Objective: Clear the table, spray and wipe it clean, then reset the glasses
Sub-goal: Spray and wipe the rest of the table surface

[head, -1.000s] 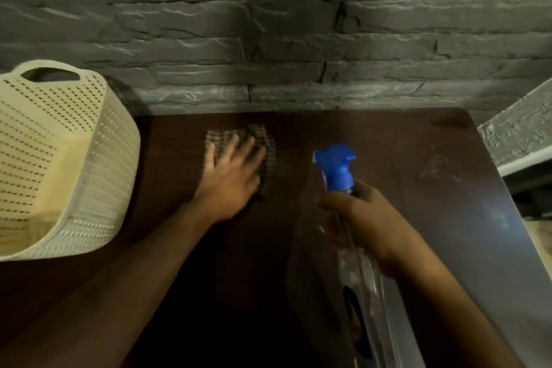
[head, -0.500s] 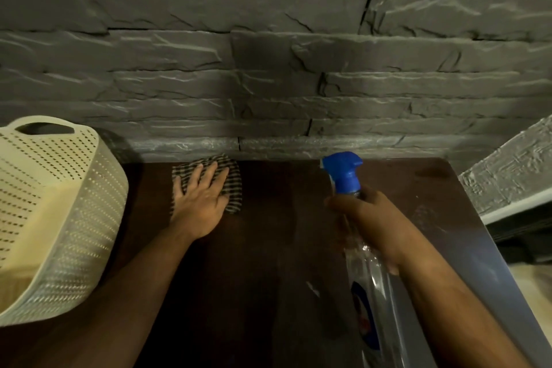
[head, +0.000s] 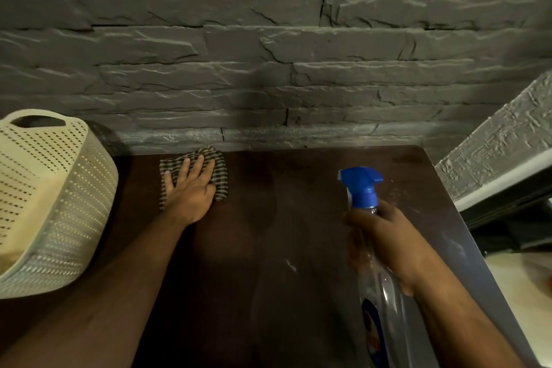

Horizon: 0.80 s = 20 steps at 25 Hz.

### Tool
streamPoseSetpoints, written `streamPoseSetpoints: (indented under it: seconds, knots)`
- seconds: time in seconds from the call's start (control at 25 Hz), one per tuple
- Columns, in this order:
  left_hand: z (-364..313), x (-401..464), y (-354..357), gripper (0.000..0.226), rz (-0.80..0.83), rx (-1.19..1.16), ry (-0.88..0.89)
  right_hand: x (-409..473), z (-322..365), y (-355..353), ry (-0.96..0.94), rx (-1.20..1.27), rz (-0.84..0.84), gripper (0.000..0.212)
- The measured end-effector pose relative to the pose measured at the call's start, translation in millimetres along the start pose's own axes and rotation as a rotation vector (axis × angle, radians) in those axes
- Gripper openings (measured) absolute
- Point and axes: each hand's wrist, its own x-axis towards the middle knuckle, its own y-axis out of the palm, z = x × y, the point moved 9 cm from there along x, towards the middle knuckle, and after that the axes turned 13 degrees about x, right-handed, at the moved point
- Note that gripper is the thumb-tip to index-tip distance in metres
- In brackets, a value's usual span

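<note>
From the head camera, a dark brown wooden table (head: 298,293) with a smooth, faintly streaked top stands against a rough grey stone-brick wall (head: 268,54). The left hand (head: 191,188) lies flat, fingers straight and slightly spread, pressing a crumpled checked cloth of dark and pale woven stripes (head: 219,176) onto the table's far edge, just beside the wall. The right hand (head: 385,239) curls round the neck of a clear plastic spray bottle with a blue trigger head (head: 363,185), held tilted above the table's right half with the nozzle pointing left; its lower body carries a label, seemingly blue and red, though too blurred to read. At the left edge stands a cream perforated plastic basket with a cut-out handle (head: 53,197), its rounded wall dotted with small slots, well apart from the cloth.
</note>
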Motion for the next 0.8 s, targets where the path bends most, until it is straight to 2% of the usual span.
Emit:
streamPoseSetpoints:
  seconds: [0.12, 0.28, 0.44, 0.68, 0.8]
  knots:
    - [-7, -17, 7, 0.059, -0.016, 0.0, 0.005, -14, -19, 3, 0.116, -0.02, 0.049, 0.022]
    - [-10, -34, 11, 0.059, -0.031, 0.02, -0.001, -34, -33, 16, 0.073, -0.089, 0.127, 0.019]
    - [-12, -36, 12, 0.059, -0.013, 0.017, -0.048, -35, -37, 16, 0.125, -0.06, 0.177, 0.024]
    - [-35, 1, 2, 0.06, 0.01, -0.002, -0.099, -16, 0, 5, -0.056, -0.13, 0.131, 0.022]
    - [-82, -3, -9, 0.057, -0.037, 0.015, 0.045, -13, 10, -1, -0.073, -0.022, 0.111, 0.022]
